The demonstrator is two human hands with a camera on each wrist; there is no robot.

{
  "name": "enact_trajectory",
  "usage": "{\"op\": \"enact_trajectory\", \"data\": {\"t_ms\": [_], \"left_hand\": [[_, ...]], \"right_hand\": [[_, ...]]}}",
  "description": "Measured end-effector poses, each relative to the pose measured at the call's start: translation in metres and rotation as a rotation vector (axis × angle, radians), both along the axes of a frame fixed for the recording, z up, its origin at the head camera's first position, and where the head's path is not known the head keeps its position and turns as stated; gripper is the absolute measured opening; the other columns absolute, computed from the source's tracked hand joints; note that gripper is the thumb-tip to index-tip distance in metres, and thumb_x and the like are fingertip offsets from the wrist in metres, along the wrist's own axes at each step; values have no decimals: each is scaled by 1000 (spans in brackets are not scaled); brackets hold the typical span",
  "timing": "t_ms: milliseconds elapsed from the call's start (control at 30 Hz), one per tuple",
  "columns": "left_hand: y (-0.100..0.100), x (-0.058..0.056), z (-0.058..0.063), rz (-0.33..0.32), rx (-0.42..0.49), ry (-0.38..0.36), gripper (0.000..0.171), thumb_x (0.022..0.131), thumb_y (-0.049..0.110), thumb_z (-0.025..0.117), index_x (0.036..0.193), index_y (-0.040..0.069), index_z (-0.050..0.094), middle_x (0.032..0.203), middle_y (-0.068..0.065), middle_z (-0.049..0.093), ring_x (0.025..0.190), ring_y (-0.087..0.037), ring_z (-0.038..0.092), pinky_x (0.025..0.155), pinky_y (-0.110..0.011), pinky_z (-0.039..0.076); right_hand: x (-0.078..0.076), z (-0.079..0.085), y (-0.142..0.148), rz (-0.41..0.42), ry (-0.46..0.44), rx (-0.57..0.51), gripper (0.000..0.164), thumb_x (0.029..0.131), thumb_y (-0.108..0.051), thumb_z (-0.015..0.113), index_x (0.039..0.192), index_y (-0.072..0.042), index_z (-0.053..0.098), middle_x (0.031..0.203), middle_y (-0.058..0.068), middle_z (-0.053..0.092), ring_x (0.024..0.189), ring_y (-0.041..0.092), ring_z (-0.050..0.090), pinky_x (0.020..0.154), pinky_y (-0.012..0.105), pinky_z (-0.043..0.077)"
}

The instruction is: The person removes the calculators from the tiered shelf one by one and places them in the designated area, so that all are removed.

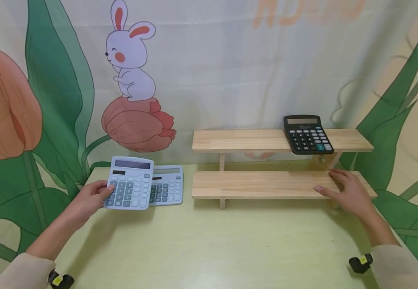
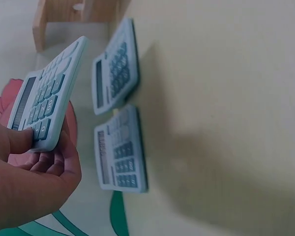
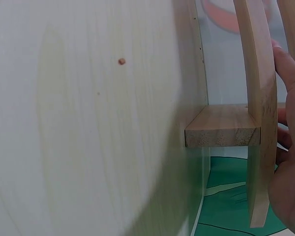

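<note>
My left hand (image 1: 92, 197) grips a light blue calculator (image 1: 134, 182) by its lower left corner, thumb on the keys and fingers beneath. In the left wrist view, this held calculator (image 2: 51, 93) is raised off the table, with two more light blue calculators, one farther off (image 2: 117, 66) and one nearer (image 2: 120, 150). The head view shows one other calculator (image 1: 171, 185) partly covered by the held one. My right hand (image 1: 347, 190) rests on the right end of the lower shelf board (image 1: 252, 184) of a wooden two-tier rack, fingers relaxed and spread.
A black calculator (image 1: 308, 136) leans on the upper shelf board (image 1: 238, 140), towards its right end. The rack stands at the back of the pale table (image 1: 209, 241). Behind it hangs a printed cloth (image 1: 223, 72) with a rabbit and tulips.
</note>
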State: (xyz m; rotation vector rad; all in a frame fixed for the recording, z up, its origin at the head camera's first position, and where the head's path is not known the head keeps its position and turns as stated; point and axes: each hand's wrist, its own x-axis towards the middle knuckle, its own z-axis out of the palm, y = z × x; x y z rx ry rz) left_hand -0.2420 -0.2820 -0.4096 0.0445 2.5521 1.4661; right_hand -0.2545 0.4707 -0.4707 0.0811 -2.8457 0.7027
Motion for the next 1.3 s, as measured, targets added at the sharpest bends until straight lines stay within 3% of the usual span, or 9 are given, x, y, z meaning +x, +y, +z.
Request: {"op": "enact_trajectory", "data": {"t_ms": [300, 933, 1300], "left_hand": [[-20, 5, -19, 26, -125, -60, 56, 117, 28, 41, 147, -20, 38, 119, -19, 68, 98, -21, 64, 81, -28, 53], [-38, 19, -46, 9, -89, -167, 54, 116, 21, 43, 141, -26, 37, 110, -12, 67, 95, -16, 60, 77, -26, 51], [-46, 19, -66, 19, -93, -217, 54, 116, 21, 44, 140, -27, 39, 112, -15, 68, 95, -15, 63, 78, -27, 55]], "right_hand": [[-1, 2, -2, -6, 6, 24, 94, 95, -56, 75, 150, 15, 46, 152, 41, 39, 138, 63, 34, 108, 79, 30], [0, -2, -1, -7, -2, 12, 95, 95, -59, 73, 149, 15, 46, 154, 39, 38, 140, 62, 32, 109, 79, 28], [-2, -5, 1, -2, 9, 15, 94, 95, -58, 74, 149, 15, 47, 154, 39, 39, 140, 61, 33, 109, 79, 28]]}}
